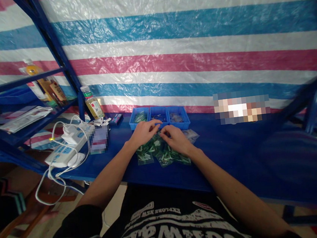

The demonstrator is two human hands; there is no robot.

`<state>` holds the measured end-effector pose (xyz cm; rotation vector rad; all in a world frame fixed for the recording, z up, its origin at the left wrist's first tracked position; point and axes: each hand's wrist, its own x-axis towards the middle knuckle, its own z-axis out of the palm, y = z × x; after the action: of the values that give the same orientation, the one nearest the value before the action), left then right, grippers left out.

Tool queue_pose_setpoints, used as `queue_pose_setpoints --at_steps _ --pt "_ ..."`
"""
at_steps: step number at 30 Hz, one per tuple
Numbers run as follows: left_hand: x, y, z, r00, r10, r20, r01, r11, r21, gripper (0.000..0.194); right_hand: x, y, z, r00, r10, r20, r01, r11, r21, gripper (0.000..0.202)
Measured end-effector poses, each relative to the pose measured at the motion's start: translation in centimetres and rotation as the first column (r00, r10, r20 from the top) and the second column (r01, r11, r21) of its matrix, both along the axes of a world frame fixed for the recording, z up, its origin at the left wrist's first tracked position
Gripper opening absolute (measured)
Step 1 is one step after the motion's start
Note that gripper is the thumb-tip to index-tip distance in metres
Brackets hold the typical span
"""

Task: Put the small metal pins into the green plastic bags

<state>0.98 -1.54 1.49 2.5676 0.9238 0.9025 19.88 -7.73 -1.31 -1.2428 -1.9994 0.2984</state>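
My left hand and my right hand meet over the blue table, fingertips close together. Each is closed in a pinch; whatever lies between the fingers is too small to make out. Under and in front of them lie several clear plastic bags with green and white pieces inside. Just beyond the fingers stand three small blue bins in a row. Greenish pieces fill the left bin, thin dark parts lie in the middle bin, and pale clear pieces are in the right bin.
At the left sit a white power strip with looping cables, a blurred-out flat item and a drink bottle. A blue metal frame rises there. Striped sheeting hangs behind the table. A person's arm shows far left.
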Motion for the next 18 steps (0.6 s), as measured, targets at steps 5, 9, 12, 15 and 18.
queue_pose_setpoints --at_steps 5,9,12,15,18 --pt "0.0 -0.1 0.3 0.998 -0.051 -0.025 0.051 0.999 -0.016 0.032 0.5 0.1 0.4 0.964 -0.056 -0.261 0.050 0.998 -0.030 0.019" --pt "-0.1 -0.3 0.5 0.993 -0.114 -0.022 0.113 0.993 -0.014 0.044 0.9 0.6 0.5 0.885 -0.097 -0.454 0.048 0.992 -0.119 0.024" --pt "0.0 -0.5 0.5 0.990 -0.143 -0.007 0.143 0.989 0.044 0.057 1.0 1.0 0.6 0.811 -0.107 -0.575 -0.006 0.982 -0.191 0.028" --pt "0.0 -0.4 0.5 0.991 -0.133 0.029 0.130 0.986 0.101 0.038 1.0 1.1 0.8 0.748 -0.117 -0.653 -0.063 0.967 -0.246 0.029" --pt "0.0 -0.3 0.5 0.993 -0.094 0.071 0.084 0.988 0.129 0.025 0.9 1.2 0.8 0.710 -0.136 -0.691 -0.045 0.971 -0.237 0.028"
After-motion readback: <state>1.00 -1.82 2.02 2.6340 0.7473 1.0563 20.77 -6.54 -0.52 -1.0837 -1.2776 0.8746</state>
